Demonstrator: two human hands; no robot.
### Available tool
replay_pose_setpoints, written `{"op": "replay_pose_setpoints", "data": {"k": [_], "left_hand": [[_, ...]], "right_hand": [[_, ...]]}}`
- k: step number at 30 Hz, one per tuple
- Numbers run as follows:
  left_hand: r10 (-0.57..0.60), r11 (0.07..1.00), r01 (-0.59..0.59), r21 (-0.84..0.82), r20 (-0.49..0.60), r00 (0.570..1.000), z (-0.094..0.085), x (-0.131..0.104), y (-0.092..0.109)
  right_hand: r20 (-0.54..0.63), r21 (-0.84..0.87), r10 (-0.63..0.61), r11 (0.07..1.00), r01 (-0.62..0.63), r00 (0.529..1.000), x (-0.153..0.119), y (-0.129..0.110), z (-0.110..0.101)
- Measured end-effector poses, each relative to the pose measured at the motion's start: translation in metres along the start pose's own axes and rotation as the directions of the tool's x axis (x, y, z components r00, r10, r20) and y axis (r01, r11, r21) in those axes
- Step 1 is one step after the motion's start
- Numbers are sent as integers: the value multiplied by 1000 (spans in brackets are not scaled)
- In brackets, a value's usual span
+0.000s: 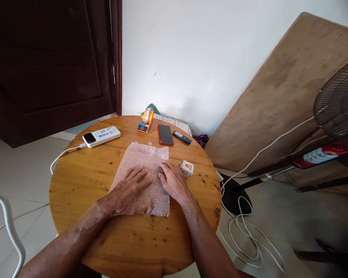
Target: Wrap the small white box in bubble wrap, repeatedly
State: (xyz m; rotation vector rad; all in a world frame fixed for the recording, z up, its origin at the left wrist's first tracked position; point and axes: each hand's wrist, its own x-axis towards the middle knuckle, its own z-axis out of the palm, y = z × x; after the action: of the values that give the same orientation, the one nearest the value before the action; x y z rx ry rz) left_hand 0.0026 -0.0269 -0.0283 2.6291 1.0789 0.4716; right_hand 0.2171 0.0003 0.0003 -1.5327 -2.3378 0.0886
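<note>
On the bench (81,193), a power bank (106,136) is lying at the left, a cable (71,148) running from its left end. The left hand (129,193) is resting flat on the bubble wrap (152,164), fingers spreading wide. The wrap is lying mid-bench; beyond it, a tape dispenser (145,122) is standing and a phone (165,135) is lying. The right hand (175,183) is touching the wrap's right side, its fingers bending close together; whether they are pinching, I cannot tell. A dark device (182,138) is lying right of the phone, a small box (187,168) beside the right hand. Farther right, a fan (339,100) is standing.
</note>
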Motion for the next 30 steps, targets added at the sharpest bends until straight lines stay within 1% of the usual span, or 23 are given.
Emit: {"op": "replay_pose_setpoints", "data": {"k": [2,4,5,7,11,13,15,19,22,25,27,29,30], "left_hand": [[0,1000,0,-1,-5,1000,-1,0,0],[-4,1000,4,-4,-20,1000,-2,1,1],[-6,1000,6,-6,-24,1000,-3,1,2],[-5,1000,5,-9,-26,1000,-5,2,3],[8,1000,-9,-26,-29,1000,-7,2,5],[10,999,-11,-32,-37,999,-8,1,5],[13,999,-15,-38,-45,999,-8,1,5],[10,999,-12,-50,-44,999,-10,1,6],[-11,999,11,-31,-20,1000,-12,0,6],[-29,1000,29,-6,-6,1000,-15,-1,7],[-24,1000,23,-10,-21,1000,-18,-1,9],[-7,1000,5,-30,-53,999,-21,-1,10],[4,999,-7,-44,-72,997,-22,-1,11]], "right_hand": [[-120,54,-21,998,28,993,1,3,-5],[-266,95,3,995,24,964,0,10,-12],[-327,110,39,994,-3,944,0,15,-17],[-368,128,119,989,-76,922,-1,26,-25],[-358,113,293,956,-270,887,-3,42,-32],[-319,79,370,928,-365,872,-4,47,-32],[-251,48,429,901,-431,868,-6,50,-32],[-75,28,482,876,-481,873,-13,57,-35],[18,10,471,882,-471,882,-16,60,-40],[21,-2,469,883,-469,883,-14,57,-42],[-11,34,508,861,-508,861,-12,53,-43],[-79,160,546,833,-530,834,-9,46,-43],[-121,259,553,819,-512,824,-7,42,-42]]}}
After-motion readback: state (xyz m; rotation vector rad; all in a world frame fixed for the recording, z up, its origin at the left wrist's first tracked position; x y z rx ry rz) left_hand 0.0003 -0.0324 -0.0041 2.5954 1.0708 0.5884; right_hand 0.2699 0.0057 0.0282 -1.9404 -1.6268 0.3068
